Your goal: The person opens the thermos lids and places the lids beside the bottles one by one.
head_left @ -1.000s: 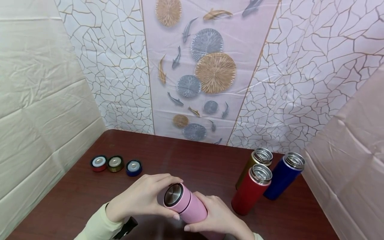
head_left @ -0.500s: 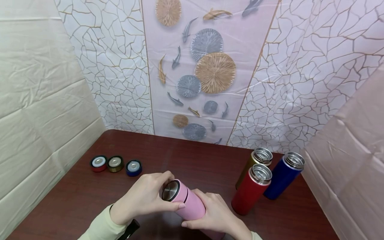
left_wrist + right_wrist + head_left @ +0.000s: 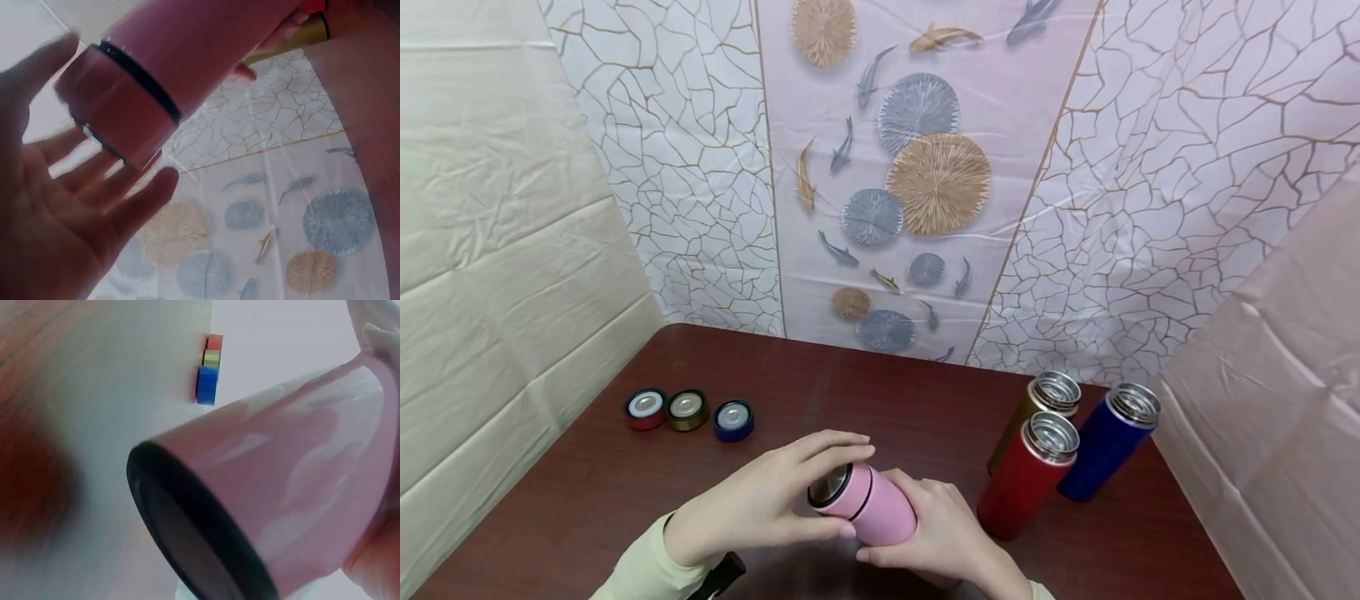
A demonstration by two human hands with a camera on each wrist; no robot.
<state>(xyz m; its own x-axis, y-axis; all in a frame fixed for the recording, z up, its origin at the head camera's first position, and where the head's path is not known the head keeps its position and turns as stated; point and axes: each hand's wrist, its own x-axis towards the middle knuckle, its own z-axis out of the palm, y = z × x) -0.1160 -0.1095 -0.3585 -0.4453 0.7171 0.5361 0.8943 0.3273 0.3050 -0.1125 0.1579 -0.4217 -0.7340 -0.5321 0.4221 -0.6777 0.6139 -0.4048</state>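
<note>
A pink thermos bottle [image 3: 887, 510] is tilted above the table's front, its steel-topped lid [image 3: 850, 490] seated against the body with a dark ring at the seam. My right hand [image 3: 940, 529] grips the body, thumb below and fingers over the top. Around the lid my left hand [image 3: 767, 500] is spread, fingers nearly straight above it and thumb beneath. In the left wrist view the fingers [image 3: 94, 175] reach past the lid's end, loosely about it; whether they touch is hard to tell. The right wrist view shows the bottle's black base [image 3: 200, 519].
Three open bottles stand at the right: red [image 3: 1028, 483], gold [image 3: 1018, 425] and blue [image 3: 1105, 446]. Their lids lie upside down at the left: red [image 3: 645, 409], gold [image 3: 687, 410] and blue [image 3: 733, 420]. Patterned cloth [image 3: 880, 167] hangs behind the table.
Half a second ago my left hand held the lid closely, thumb across it; now its fingers have straightened and the thumb has slid back. The right hand keeps its grip, and the bottle shifts slightly.
</note>
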